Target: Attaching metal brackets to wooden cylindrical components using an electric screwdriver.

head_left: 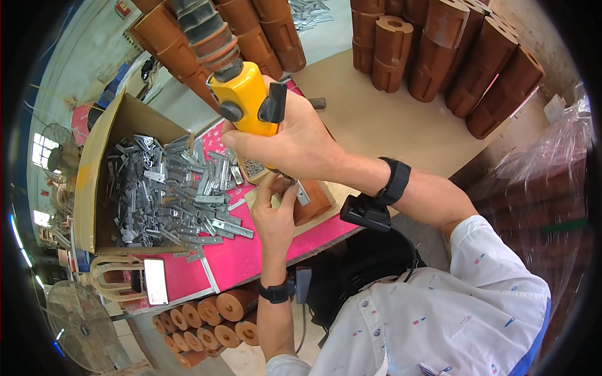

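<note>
My right hand (307, 141) is wrapped round a yellow power screwdriver (246, 94) with black knobs, held upright with its bit end down. Below it, my left hand (274, 216) has thumb and fingers pinched together close to the bit; what they hold is too small to make out. Beside those fingertips, a small metal strip (303, 193) lies on a brown wooden piece (320, 207) on the workbench. Just behind, a small tray of screws (254, 168) sits near my left fingers.
An open cardboard box (100, 182) at the left spills grey metal brackets (169, 194) onto the pink bench top (241, 266). Brown wooden cylinders (392, 56) stand at the back; more lie stacked (232, 306) below the bench. A phone (156, 281) and a fan (81, 326) are at lower left.
</note>
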Motion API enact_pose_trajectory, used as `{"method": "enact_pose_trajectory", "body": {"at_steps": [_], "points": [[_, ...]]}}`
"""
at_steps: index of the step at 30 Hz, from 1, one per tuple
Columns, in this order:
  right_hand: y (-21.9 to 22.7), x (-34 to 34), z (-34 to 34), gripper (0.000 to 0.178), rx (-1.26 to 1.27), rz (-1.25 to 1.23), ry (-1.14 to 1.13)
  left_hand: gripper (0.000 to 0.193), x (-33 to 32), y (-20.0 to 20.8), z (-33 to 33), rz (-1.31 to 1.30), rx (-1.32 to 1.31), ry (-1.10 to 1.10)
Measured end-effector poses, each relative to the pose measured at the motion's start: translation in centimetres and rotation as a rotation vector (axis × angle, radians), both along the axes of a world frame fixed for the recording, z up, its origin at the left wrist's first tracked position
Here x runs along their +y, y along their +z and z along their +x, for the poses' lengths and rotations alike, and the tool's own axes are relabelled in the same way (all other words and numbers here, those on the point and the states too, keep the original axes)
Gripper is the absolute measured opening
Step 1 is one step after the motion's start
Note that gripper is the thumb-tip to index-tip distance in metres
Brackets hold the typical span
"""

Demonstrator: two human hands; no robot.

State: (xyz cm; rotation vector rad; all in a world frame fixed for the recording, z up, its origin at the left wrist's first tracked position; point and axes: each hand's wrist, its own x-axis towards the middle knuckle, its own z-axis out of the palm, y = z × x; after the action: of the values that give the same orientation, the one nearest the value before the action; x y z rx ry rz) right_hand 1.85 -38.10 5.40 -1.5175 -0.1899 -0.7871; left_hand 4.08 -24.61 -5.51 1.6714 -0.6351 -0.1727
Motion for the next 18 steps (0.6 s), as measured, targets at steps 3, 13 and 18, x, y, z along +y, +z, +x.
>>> {"method": "enact_pose_trajectory", "body": {"at_steps": [3, 13, 18], "points": [[-0.1, 0.1, 0.3, 0.034, -0.032, 0.032, -0.002, 0.029, -0.6, 0.3, 0.4, 0.003, -0.058, 0.010], [-1.7, 0.0, 2.2, 0.046, -0.079, -0.028, -0.100, 0.018, -0.8, -0.2, 2.4, 0.144, -0.227, 0.012], [-2.3, 0.0, 2.4, 0.046, -0.109, -0.034, -0.117, 0.019, -0.7, 0.2, 2.4, 0.214, -0.260, 0.021]]}}
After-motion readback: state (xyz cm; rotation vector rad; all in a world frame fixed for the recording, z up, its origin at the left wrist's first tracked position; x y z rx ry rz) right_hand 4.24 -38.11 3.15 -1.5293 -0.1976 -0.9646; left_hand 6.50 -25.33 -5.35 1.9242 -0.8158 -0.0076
